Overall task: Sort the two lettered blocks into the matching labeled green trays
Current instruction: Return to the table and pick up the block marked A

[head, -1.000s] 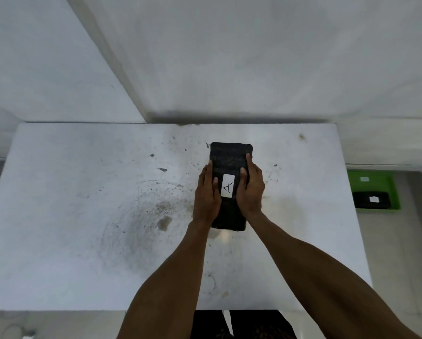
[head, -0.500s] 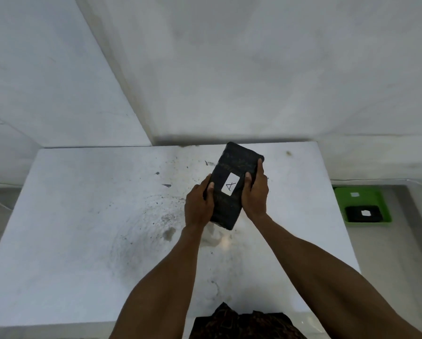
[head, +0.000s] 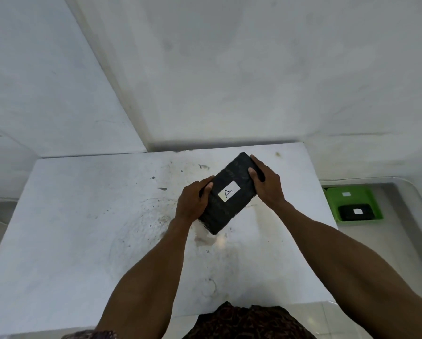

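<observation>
A black block (head: 232, 182) with a white label marked A is held above the white table (head: 87, 216), turned diagonally with its far end to the upper right. My left hand (head: 192, 201) grips its left side and my right hand (head: 266, 184) grips its right side near the far end. On the floor to the right of the table sits a green tray (head: 332, 199) with a small white label at its far end. A second black block (head: 356, 212) with a white label lies inside that tray; its letter is too small to read.
The table stands in a corner, with white walls (head: 229, 69) behind it and to the left. Dark smudges and scuff marks cover the tabletop's middle. Pale floor tiles (head: 386, 253) lie to the right of the table around the tray.
Both hands have lifted the A block off the table and rotated it clockwise, its far end swinging to the right. The camera has tilted upward, showing more wall.
</observation>
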